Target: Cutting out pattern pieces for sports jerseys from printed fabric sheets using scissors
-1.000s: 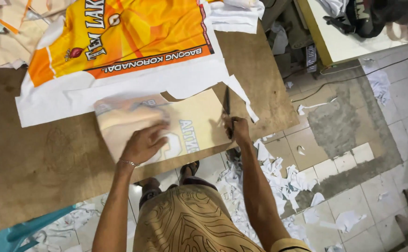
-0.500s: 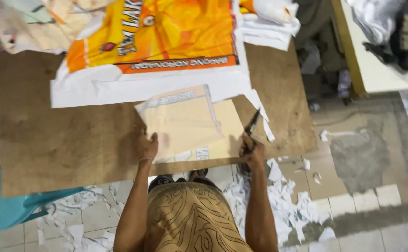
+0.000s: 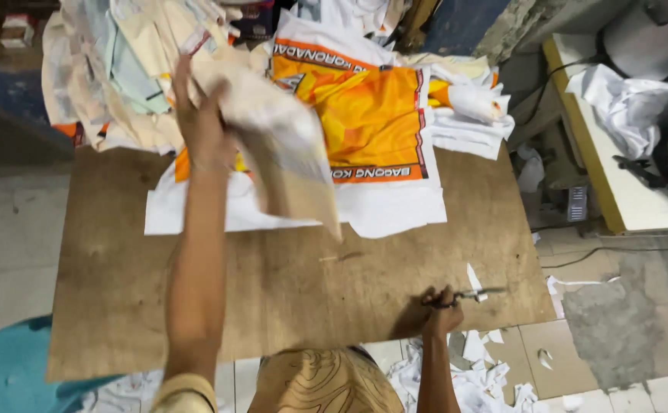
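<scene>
My left hand (image 3: 200, 126) is raised high over the wooden board (image 3: 120, 283) and grips a pale printed sheet (image 3: 288, 157) that hangs down from it in the air. Behind the sheet, an orange and white printed sheet (image 3: 376, 115) lies flat at the board's far side. My right hand (image 3: 439, 306) rests near the board's front right edge, closed on a pair of scissors (image 3: 475, 294) that point right along the board.
A heap of pale printed sheets (image 3: 120, 69) lies at the far left. White paper scraps (image 3: 479, 367) litter the tiled floor below the board. A blue plastic seat (image 3: 13, 367) is at the lower left. A white table (image 3: 617, 130) with cloth stands at right.
My left hand has lifted the pale sheet off the board and swung it up and away to the far left. My right hand, still holding scissors, moved back to the board's front edge.
</scene>
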